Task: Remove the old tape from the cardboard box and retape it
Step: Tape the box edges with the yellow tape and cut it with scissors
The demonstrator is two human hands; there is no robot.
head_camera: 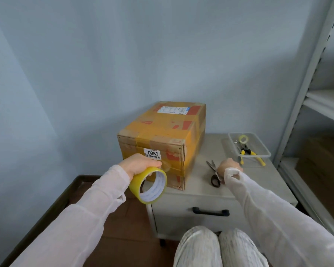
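Box (162, 128): closed, standing on the left rear part of the table (201, 191), one corner toward the camera. Cardboard is worn, and yellowish tape with red patches covers most of it. A white label (172, 109) is on the top, and a sticker (153, 154) reading 0989 is on the near face.

Left hand (139, 163): grasps a yellow tape roll (135, 187) held against the near face.

Right hand (228, 166): fingers curled, at the scissors (214, 171) lying right of the box. Whether it grips them cannot be told.
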